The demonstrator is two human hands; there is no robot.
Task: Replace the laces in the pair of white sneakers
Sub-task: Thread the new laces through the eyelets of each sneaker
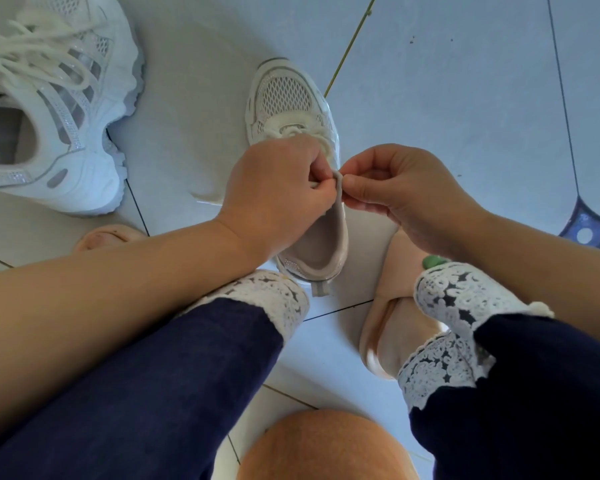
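Both of our hands are meeting near the middle of the frame, above the sneaker (284,95) that is standing on the tiled floor (430,81). Our left hand (278,181) is curling its fingers tight and our right hand (399,192) is closing thumb and forefinger. The two are pinching the same padded edge (338,180) at the shoe's mouth from opposite sides; we are not able to tell whether that is the tongue or the collar.

The shoe's long axis is running up the frame, heel toward the lower centre between our feet and mesh toe pointing to the top. The cream lace (293,131) is lying just beyond our knuckles, toward the toe, bunched across the front of the shoe. Our left hand is sitting nearer to it and partly covering it. We are judging that the next reach is going toward the toe along that axis, left hand leading.

The second sneaker (84,140) is lying at the upper left, well apart, its laces (32,57) loose.
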